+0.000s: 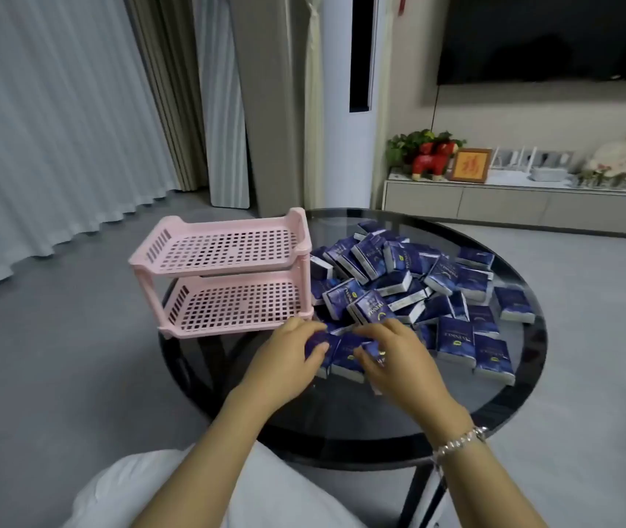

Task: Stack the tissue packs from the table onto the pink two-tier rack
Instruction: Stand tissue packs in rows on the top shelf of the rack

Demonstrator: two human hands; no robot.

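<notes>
Head view: your left hand [288,356] and right hand [391,356] curl around tissue packs [345,354] at desk's [342,421] near edge, beside the empty pink rack [227,276] on its left edge. Square them flush before lifting, then fill the lower tier first.

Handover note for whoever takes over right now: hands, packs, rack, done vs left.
Left hand: fingers curled on a tissue pack at the near edge of the pile.
Right hand: gripping neighbouring packs in the same row.
Pile of blue tissue packs: loose on the round glass table, right of the rack.
Pink two-tier rack: on the table's left edge, both tiers bare.
Done: nothing stacked yet.
Left: move all packs onto the rack.
</notes>
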